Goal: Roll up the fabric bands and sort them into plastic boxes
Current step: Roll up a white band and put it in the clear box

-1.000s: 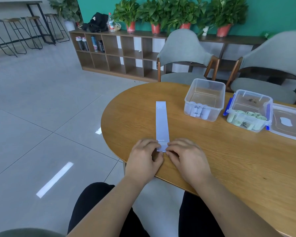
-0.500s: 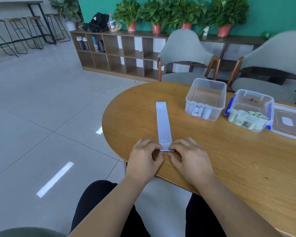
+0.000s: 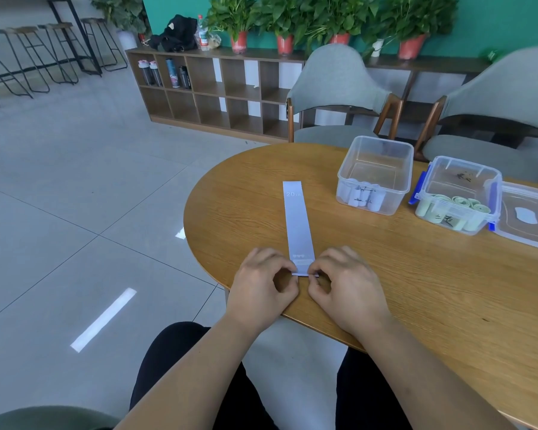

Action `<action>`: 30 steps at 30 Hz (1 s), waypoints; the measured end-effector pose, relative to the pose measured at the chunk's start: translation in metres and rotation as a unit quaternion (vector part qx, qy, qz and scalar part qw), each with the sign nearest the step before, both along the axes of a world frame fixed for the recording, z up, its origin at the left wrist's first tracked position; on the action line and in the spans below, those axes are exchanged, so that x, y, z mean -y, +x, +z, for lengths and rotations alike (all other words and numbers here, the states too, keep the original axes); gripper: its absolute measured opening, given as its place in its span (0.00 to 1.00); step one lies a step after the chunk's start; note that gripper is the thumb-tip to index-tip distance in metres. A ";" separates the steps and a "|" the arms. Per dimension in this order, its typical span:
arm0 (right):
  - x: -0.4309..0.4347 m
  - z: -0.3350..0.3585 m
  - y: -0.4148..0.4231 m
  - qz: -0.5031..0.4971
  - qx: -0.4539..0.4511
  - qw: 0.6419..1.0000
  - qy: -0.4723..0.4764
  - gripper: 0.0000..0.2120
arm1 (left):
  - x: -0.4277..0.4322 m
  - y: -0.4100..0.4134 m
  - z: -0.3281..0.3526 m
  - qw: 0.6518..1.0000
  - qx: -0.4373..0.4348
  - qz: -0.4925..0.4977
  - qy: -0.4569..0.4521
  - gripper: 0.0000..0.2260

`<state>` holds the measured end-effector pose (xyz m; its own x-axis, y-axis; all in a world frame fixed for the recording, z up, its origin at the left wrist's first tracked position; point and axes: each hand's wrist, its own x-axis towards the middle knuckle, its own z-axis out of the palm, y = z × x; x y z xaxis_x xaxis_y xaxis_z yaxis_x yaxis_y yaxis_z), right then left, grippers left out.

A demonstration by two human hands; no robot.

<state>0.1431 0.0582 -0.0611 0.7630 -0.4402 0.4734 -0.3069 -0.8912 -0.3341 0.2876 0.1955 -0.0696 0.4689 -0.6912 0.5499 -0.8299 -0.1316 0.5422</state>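
Note:
A pale lilac fabric band lies flat and lengthwise on the round wooden table, its far end printed with white digits. My left hand and my right hand pinch the two corners of its near end, which is lifted slightly off the wood. Farther right stands a clear plastic box holding several rolled lilac bands. Beside it a second clear box with blue clips holds several rolled green bands.
A clear lid lies at the far right next to the clipped box. Two grey chairs stand behind the table, in front of a low wooden shelf with potted plants. Tiled floor opens to the left.
Both hands have shifted from pressing flat on the band's near end to pinching its corners with curled fingers. The near edge now lifts a little off the table.

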 end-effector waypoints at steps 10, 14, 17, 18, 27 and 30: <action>0.000 0.001 -0.001 0.015 0.006 0.999 0.037 0.02 | -0.005 0.001 0.002 1.000 -0.007 -0.028 -0.001 0.04; 0.001 0.004 -0.003 0.020 0.018 0.998 0.055 0.01 | -0.006 0.001 0.003 1.000 -0.009 -0.028 0.001 0.04; 0.002 0.004 -0.002 0.026 0.019 0.997 0.066 0.02 | -0.005 0.001 0.002 1.000 -0.009 -0.023 -0.002 0.04; 0.003 0.004 -0.002 0.026 0.020 0.997 0.073 0.02 | -0.005 0.001 0.002 1.000 -0.009 -0.022 -0.002 0.04; 0.004 0.004 0.000 0.013 0.008 0.996 0.085 0.03 | -0.001 0.002 -0.002 1.000 0.001 0.003 0.002 0.02; 0.002 0.001 0.003 -0.007 -0.011 0.999 0.031 0.02 | 0.000 0.001 -0.003 1.000 0.000 0.008 0.009 0.02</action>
